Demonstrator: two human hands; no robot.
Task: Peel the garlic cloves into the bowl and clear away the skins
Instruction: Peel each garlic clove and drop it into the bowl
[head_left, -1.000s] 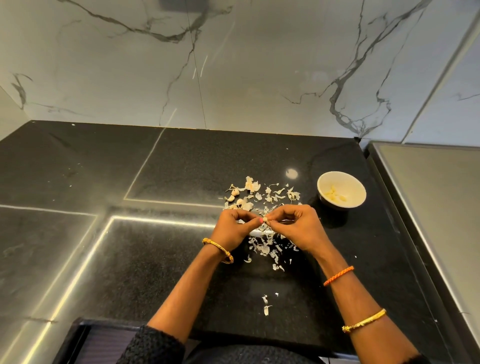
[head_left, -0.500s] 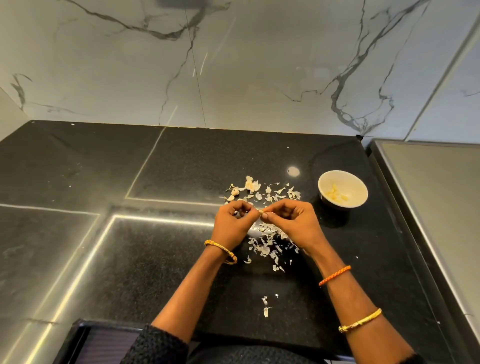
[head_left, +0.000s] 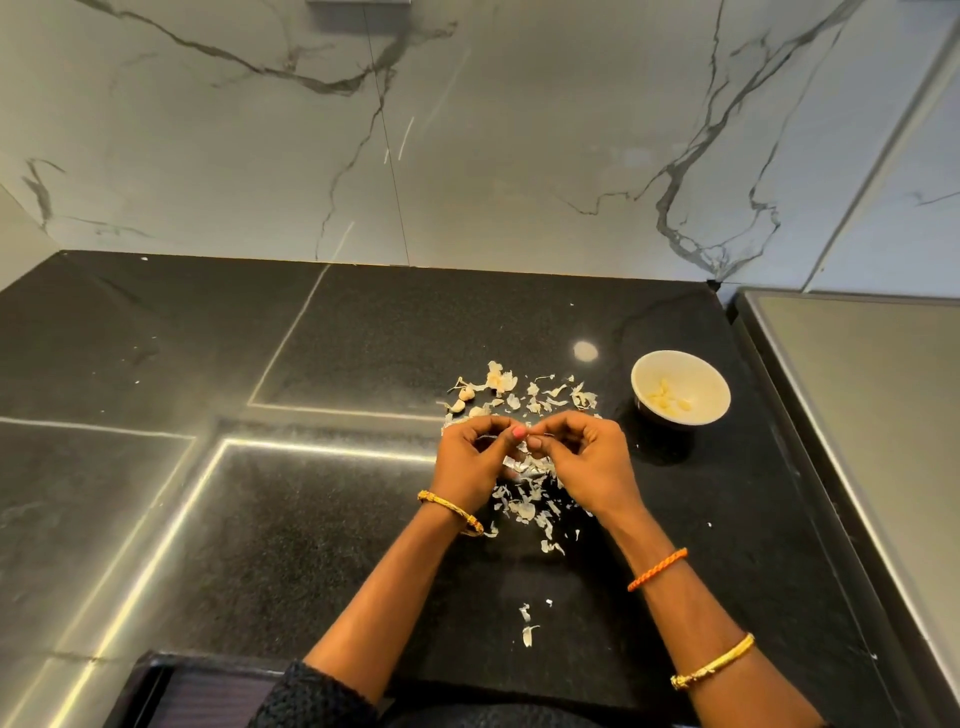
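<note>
Papery skin should peel cleanly if both hands, left hand and right hand, keep their curled fingers pinching the garlic clove firmly over the worktop.

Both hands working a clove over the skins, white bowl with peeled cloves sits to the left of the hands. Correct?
Not quite. In the head view the white round bowl holding peeled garlic cloves sits to the right of the hands, not the left. Left hand and right hand do work over the papery garlic skins.

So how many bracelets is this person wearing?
3. A gold bangle on the left wrist, an orange braided band on the right wrist, and a second gold bangle further up the right forearm. More could be hidden under the sleeves.
</note>
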